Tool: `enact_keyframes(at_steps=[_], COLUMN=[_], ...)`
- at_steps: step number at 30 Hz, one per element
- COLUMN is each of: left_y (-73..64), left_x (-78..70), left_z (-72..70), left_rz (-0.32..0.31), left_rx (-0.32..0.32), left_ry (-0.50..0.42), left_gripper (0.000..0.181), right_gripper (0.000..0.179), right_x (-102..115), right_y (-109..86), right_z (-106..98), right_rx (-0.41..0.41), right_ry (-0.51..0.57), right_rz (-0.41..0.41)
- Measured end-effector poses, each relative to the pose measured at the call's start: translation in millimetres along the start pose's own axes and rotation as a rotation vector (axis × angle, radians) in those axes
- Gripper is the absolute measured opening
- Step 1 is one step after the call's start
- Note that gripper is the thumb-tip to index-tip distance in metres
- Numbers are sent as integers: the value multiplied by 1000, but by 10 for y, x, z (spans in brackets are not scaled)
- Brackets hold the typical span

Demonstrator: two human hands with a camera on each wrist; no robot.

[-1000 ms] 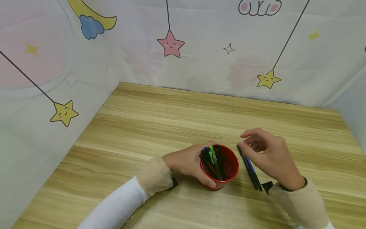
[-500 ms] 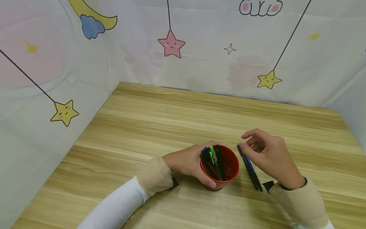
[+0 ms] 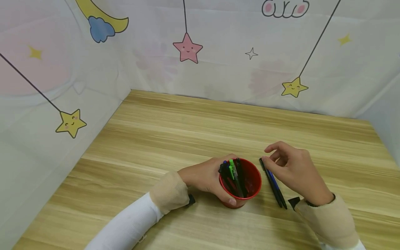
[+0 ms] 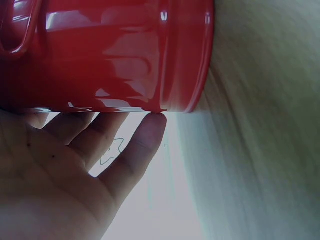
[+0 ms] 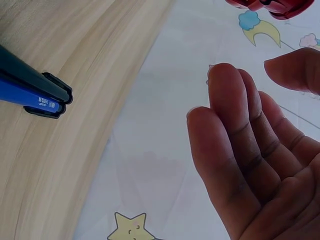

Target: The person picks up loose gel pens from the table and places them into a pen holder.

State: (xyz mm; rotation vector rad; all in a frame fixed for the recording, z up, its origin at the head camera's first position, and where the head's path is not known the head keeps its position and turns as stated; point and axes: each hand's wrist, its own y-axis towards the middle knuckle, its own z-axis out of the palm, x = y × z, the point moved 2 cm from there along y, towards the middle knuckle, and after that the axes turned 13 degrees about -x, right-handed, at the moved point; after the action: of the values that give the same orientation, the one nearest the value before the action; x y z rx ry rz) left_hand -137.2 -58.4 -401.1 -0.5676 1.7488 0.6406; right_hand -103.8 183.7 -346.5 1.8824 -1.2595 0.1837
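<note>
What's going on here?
A person's left hand holds a red cup with several pens inside, mostly dark, one with a bright green clip. Two more, a dark pen and a blue pen, lie side by side on the table, to the right of the cup. The right hand is next to them, fingers loosely bent, holding nothing.

Tiny, illegible white print (image 5: 47, 102) on the blue pen (image 5: 19, 93)
</note>
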Motion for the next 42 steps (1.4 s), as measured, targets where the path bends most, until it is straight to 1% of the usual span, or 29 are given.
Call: enact_keyframes(at_steps=[4,7,14,16,21,26,34,42], left_y=[0,-5,-50,-39,4,7,8,17], left_x=[-3,-35,-279,-218,6,2,-8,-16], left_z=[4,4,-7,-6,3,3,6,7], left_rz=[-8,-17,-26,-18,6,5,-9,-12], left_rx=[-6,-10,-9,-8,-7,-6,-12,-6], left_ry=[5,-4,-11,-4,9,7,-8,-8], left_gripper=[80,80,77,77,79,79,81,79], right_gripper=[15,15,12,12,12,12,17,19], right_x=[-14,-27,-59,-68,-81,-93,-131,-175], right_y=[-1,-4,-5,-5,-6,-1,7,9], right_z=[2,2,9,10,11,19,20,38], right_rx=[-2,-1,32,41,51,80,149,178], right_ry=[-14,-24,-50,-57,-76,-100,-116,-154], right_rz=[-6,-7,19,28,37,58,133,134])
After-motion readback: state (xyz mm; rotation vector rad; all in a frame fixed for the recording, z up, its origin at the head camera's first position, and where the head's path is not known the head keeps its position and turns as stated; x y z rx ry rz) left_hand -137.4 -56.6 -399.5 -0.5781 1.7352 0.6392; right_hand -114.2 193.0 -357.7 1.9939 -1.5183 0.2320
